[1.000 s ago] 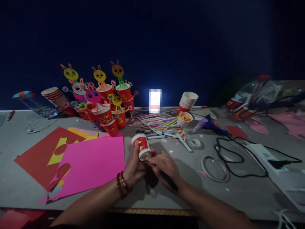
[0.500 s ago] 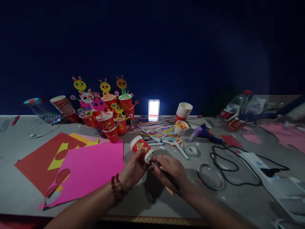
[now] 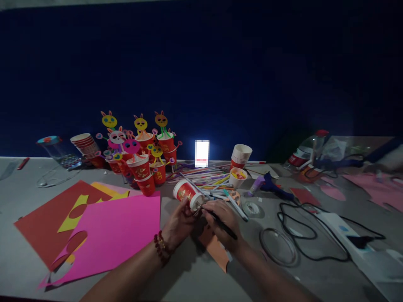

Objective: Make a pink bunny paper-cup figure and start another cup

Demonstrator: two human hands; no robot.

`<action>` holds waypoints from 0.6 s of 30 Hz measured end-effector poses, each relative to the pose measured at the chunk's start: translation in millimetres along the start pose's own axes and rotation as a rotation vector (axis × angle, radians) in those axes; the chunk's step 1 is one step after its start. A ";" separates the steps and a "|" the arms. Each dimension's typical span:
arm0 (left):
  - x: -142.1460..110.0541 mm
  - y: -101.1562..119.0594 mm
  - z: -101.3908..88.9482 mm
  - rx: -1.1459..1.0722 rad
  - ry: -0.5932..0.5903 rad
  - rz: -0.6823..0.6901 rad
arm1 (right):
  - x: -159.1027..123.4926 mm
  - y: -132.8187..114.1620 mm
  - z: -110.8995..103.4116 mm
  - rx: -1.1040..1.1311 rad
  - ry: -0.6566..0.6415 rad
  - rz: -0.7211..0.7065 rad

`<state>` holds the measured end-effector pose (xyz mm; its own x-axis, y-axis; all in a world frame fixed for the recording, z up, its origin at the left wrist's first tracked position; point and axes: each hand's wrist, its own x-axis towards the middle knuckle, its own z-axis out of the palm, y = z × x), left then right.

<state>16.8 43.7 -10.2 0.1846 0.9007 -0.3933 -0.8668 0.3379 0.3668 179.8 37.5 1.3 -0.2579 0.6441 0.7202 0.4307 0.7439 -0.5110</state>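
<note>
My left hand [image 3: 180, 224] is closed round a red paper cup [image 3: 186, 193], held on its side with its white bottom facing my right hand. My right hand [image 3: 223, 221] grips a thin black tool [image 3: 220, 221] whose tip touches the cup's bottom. An orange paper piece [image 3: 217, 247] lies on the grey table [image 3: 201, 281] under my right hand. A bead bracelet [image 3: 161, 247] is on my left wrist.
Pink [image 3: 113, 235], red and yellow sheets lie at the left. Behind them stand red cups with paper animal faces [image 3: 138, 142]. Straws and pens [image 3: 208, 176], stacked cups [image 3: 241, 155], a glue gun [image 3: 273, 186], tape rings, black cables and a power strip [image 3: 343, 222] lie at the right.
The view tilted up a little. The cup and both hands stay together, the tool tip has come to the cup's bottom, and the orange paper now shows under my right hand.
</note>
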 end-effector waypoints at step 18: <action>-4.4 -3.2 -3.7 0.003 -0.004 0.001 | -7.9 -2.9 5.7 0.104 -0.081 0.099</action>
<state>17.0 37.7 -12.8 0.1855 0.9023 -0.3892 -0.8655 0.3375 0.3701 175.6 31.3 -5.6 -0.2895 0.7246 0.6255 0.3668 0.6875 -0.6267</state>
